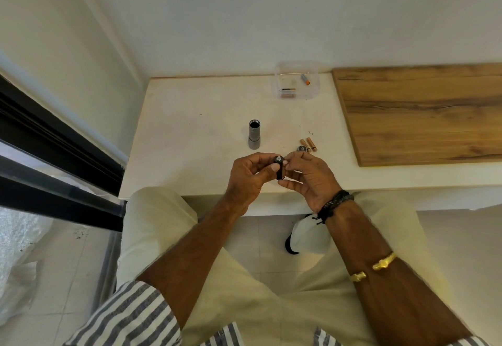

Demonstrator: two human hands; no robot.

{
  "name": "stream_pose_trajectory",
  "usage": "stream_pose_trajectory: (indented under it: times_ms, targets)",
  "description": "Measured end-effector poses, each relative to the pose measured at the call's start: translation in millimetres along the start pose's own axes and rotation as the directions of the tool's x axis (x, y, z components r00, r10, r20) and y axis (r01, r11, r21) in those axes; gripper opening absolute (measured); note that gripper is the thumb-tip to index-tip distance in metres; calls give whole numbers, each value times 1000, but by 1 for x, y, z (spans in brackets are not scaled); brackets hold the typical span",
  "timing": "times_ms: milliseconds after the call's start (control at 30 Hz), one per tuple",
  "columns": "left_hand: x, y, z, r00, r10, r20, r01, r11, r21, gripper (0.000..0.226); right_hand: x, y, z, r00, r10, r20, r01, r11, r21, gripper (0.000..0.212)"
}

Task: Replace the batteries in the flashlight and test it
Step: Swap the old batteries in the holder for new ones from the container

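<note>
Roughly midway: the flashlight (pixel 254 134) stands open and empty on the counter (pixel 190 134), two batteries (pixel 308 144) lie nearby, while both hands, left (pixel 251 176) and right (pixel 309 176), pinch the battery holder (pixel 279 165), refilling, reassembly and testing remaining.

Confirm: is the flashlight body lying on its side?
No. The flashlight body stands upright on the counter, open end up, while both hands hold the battery holder.

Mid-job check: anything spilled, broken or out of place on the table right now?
Nothing looks damaged or spilled. The flashlight body stands upright and open on the white table, two loose batteries and a cap lie beside the right hand. Both hands hold the black battery holder. Small dark specks near the batteries; too small to identify.
</note>
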State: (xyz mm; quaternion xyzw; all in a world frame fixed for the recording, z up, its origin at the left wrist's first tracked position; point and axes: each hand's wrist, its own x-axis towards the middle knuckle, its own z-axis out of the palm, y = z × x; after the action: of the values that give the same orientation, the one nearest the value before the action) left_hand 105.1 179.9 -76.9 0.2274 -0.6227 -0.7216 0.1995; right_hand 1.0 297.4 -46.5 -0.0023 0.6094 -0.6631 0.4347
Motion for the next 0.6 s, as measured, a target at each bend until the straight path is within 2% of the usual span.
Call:
stream_pose_trajectory:
  times_ms: [167,300,433,600]
  targets:
    - [1,2,-2,999,-51,-19,49,993,-109,22,-1,4,3,986,-149,-74,139,981,-132,18]
    - [3,2,-1,994,-90,-55,81,987,-141,19,0,6,3,965,-239,-106,217,958,-189,13]
    - [7,-1,-3,974,-190,-120,168,970,-175,16,5,5,-1,949,-285,-132,272,956,-108,13]
    - [12,-3,-6,944,-321,-75,269,882,-387,18,20,-4,-21,918,-301,-258,315,949,12,18]
